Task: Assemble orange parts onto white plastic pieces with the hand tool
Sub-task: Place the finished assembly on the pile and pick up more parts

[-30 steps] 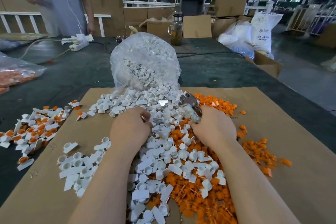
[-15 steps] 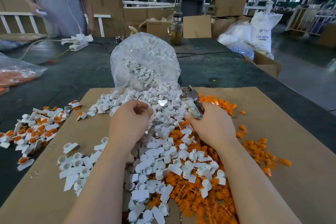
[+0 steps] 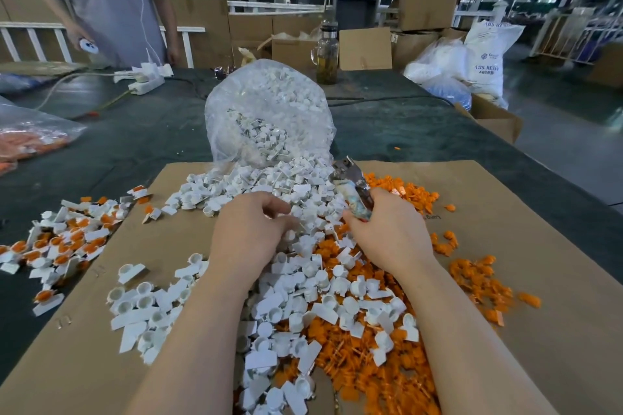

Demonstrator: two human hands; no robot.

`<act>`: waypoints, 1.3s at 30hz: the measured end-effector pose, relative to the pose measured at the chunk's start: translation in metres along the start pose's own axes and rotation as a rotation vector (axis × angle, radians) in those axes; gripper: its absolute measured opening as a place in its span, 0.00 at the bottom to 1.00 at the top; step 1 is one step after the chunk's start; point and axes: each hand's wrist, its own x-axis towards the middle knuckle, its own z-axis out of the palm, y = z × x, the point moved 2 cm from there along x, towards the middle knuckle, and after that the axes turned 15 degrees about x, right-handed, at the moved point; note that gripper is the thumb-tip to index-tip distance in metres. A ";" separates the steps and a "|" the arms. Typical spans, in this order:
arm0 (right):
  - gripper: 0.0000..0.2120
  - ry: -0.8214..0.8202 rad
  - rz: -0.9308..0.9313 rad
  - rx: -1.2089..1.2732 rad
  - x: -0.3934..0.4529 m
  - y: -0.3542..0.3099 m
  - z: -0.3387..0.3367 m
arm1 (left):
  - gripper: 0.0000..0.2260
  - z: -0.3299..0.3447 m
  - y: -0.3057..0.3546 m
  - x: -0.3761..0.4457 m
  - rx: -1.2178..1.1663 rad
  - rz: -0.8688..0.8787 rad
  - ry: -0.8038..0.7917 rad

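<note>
Starting at my far left, a clear bag of orange parts (image 3: 30, 141) lies on the dark table (image 3: 151, 135), and just below it a loose heap of finished pieces (image 3: 64, 242), white with orange inserts, spreads over the table edge and onto the left margin of the cardboard sheet (image 3: 505, 212). Behind that, across the table, a person in a grey shirt (image 3: 108, 0) stands with a small white object in one hand, near a white power strip (image 3: 145, 81). Moving in, a small cluster of bare white plastic pieces (image 3: 141, 310) sits on the cardboard beside my left forearm. My left hand (image 3: 249, 232) hovers over the main white pile (image 3: 269, 185), fingers curled inward with the tips drawn together; I cannot tell whether they pinch a piece or hold nothing. Behind it, the open clear bag (image 3: 269, 111) spills white pieces down onto the cardboard. Right of centre, my right hand (image 3: 391, 232) grips the hand tool (image 3: 354, 189), fingers wrapped round its patterned handle, the metal head pointing up and away, just above where the white pile meets the orange parts (image 3: 404, 192). More orange parts run beneath and right of my right forearm, mixed with white ones near the middle. Farther back stand a glass jar (image 3: 327, 54), cardboard boxes and a white resin sack (image 3: 485, 57).
</note>
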 end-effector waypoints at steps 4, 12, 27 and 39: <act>0.15 0.011 -0.005 0.006 0.000 -0.002 0.000 | 0.07 -0.003 0.003 -0.002 -0.240 -0.026 0.025; 0.12 0.089 -0.043 0.177 -0.001 -0.007 -0.008 | 0.12 -0.005 0.009 -0.005 -0.354 -0.025 -0.054; 0.08 0.095 -0.156 0.495 -0.009 -0.024 -0.006 | 0.11 0.001 0.012 -0.005 -0.572 -0.030 -0.029; 0.08 0.092 -0.214 0.623 -0.011 -0.028 -0.006 | 0.10 0.005 0.018 -0.004 -0.751 -0.046 -0.051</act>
